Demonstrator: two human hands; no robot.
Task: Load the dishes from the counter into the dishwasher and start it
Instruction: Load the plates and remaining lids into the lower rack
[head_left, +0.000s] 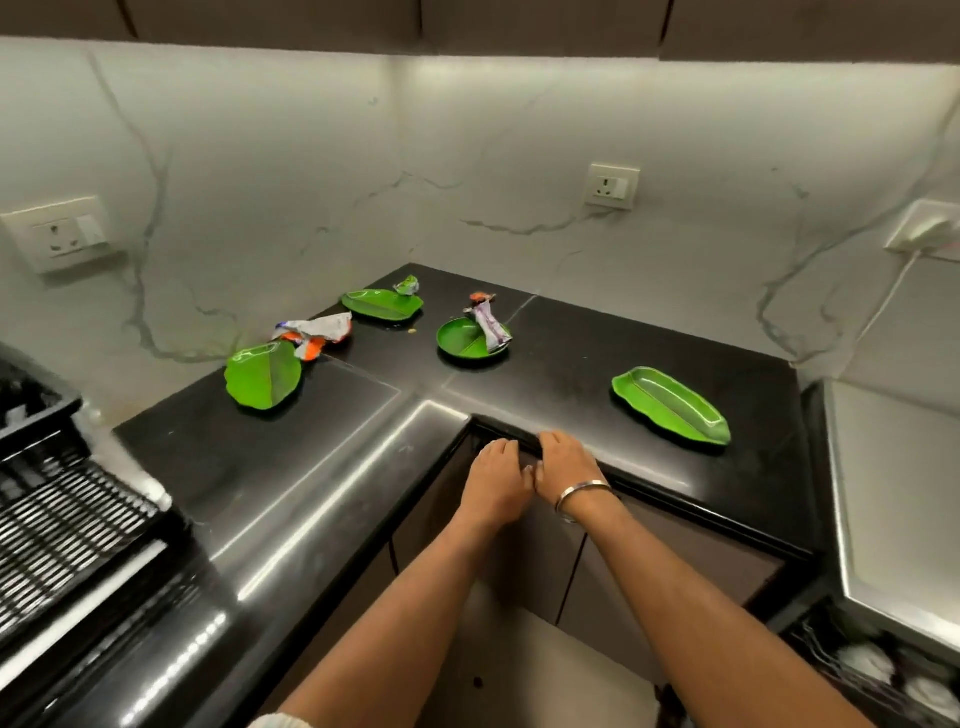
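— Where are the hands?

— Side by side at the inner corner of the black counter (545, 374). The left hand (496, 480) lies flat with its fingers straight; the right hand (563, 465) curls its fingers over the counter's edge.

— And the dishes?

— Beyond the hands: a long leaf-shaped tray (671, 405) to their right, a round green plate (465, 340) under a wrapper (491, 325) straight ahead, two leaf plates further left.

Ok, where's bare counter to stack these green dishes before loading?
Free: the near-left counter between the rack and the leaf plate, and the stretch between the round plate and the long tray. Crowded: the back corner, where wrappers lie on and beside the plates. Both hands, left and right, are at the inner edge.
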